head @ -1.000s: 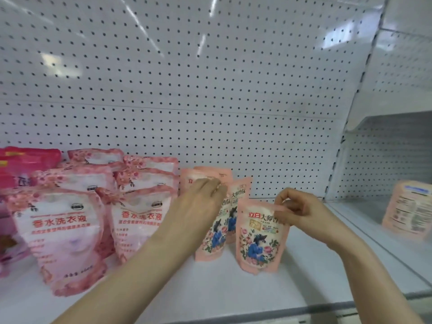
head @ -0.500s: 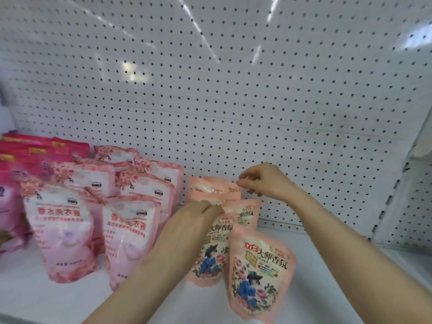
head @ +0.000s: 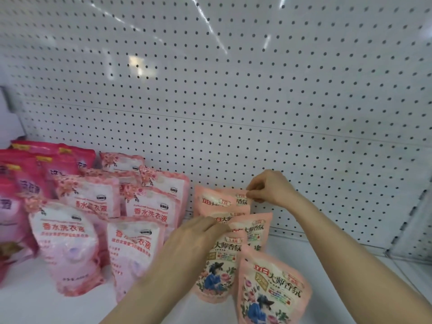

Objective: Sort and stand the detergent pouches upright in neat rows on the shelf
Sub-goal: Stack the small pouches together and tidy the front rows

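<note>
Several small peach pouches with a blue figure print stand in two short rows on the white shelf (head: pixel 42 307). My right hand (head: pixel 268 188) pinches the top corner of the rearmost peach pouch (head: pixel 236 198) near the pegboard. My left hand (head: pixel 196 237) grips the top of a peach pouch in the left row (head: pixel 217 272), whose top edge it hides. The front peach pouch (head: pixel 271 291) stands free at the lower right. Larger pale pink pouches (head: pixel 67 244) stand upright to the left.
Dark pink pouches (head: pixel 35 169) fill the far left of the shelf. A white pegboard wall (head: pixel 233 101) backs the shelf. Bare shelf surface lies to the right of the peach pouches, bounded by a side panel (head: pixel 418 230).
My right hand let go of the front peach pouch and rose to the rearmost pouch at the pegboard, pinching its top. My left hand stayed on the left-row pouch. The view shifted left and closer.
</note>
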Demonstrator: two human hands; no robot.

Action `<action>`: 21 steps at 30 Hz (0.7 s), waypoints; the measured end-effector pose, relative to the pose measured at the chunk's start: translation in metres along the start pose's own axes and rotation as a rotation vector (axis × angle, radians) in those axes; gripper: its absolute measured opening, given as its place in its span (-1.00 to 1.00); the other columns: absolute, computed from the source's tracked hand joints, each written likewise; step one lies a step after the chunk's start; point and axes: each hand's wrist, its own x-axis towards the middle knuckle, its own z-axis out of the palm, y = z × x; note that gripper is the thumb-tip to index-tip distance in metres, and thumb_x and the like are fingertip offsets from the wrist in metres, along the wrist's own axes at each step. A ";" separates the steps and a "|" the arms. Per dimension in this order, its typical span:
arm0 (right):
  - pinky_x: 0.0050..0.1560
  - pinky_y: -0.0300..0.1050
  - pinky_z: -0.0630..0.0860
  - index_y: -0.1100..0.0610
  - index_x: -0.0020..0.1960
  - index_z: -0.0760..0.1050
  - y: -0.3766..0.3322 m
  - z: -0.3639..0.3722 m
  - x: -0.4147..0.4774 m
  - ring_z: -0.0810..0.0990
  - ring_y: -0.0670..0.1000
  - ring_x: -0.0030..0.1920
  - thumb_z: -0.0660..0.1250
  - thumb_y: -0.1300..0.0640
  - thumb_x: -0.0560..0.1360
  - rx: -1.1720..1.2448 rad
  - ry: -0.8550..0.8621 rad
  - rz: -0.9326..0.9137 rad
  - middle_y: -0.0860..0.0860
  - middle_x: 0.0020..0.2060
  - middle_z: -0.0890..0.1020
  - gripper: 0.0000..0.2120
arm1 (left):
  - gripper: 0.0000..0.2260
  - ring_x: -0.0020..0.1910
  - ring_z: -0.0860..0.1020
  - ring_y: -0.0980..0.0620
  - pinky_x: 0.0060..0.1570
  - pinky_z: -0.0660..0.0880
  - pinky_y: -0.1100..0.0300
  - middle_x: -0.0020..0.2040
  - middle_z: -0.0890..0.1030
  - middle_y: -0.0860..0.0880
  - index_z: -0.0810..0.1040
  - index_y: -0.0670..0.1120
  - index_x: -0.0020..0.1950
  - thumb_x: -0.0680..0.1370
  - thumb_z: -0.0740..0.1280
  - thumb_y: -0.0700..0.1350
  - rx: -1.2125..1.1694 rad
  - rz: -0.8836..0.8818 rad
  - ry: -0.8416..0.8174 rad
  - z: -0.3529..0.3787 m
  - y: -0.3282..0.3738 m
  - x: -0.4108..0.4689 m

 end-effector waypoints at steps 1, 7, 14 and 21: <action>0.05 -0.11 0.60 0.02 -0.02 0.71 -0.002 -0.002 -0.001 0.68 -0.07 -0.14 0.52 0.02 0.43 -0.015 0.043 -0.018 -0.06 -0.18 0.73 -0.85 | -0.50 -0.11 0.64 0.13 -0.17 0.63 0.17 -0.05 0.67 0.12 0.65 0.04 0.08 0.22 0.61 -0.31 0.002 0.002 0.008 0.002 -0.001 0.000; -0.07 -0.24 0.55 0.01 -0.05 0.73 -0.037 0.005 0.002 0.63 -0.20 -0.17 0.52 -0.02 0.43 -0.009 -0.111 -0.191 -0.14 -0.17 0.72 -0.85 | -0.71 -0.11 0.64 0.11 -0.18 0.62 0.15 -0.04 0.67 0.12 0.64 0.04 0.10 0.41 0.53 -0.17 -0.045 0.031 0.013 0.008 -0.006 0.002; -0.01 -0.15 0.59 0.03 -0.06 0.73 -0.029 0.000 0.005 0.65 -0.13 -0.17 0.53 0.05 0.43 -0.177 -0.085 -0.145 -0.11 -0.17 0.73 -0.89 | -0.68 -0.17 0.63 0.13 -0.29 0.62 0.18 -0.10 0.66 0.14 0.63 0.08 0.08 0.38 0.56 -0.15 -0.051 0.049 -0.001 0.008 -0.009 0.004; -0.01 -0.16 0.54 -0.01 -0.02 0.72 -0.018 -0.003 -0.007 0.61 -0.12 -0.13 0.51 0.06 0.45 -0.154 -0.008 -0.095 -0.12 -0.12 0.72 -0.89 | -0.66 -0.17 0.63 0.13 -0.29 0.61 0.16 -0.10 0.66 0.15 0.63 0.07 0.06 0.36 0.57 -0.19 -0.057 0.043 -0.008 0.008 -0.011 0.004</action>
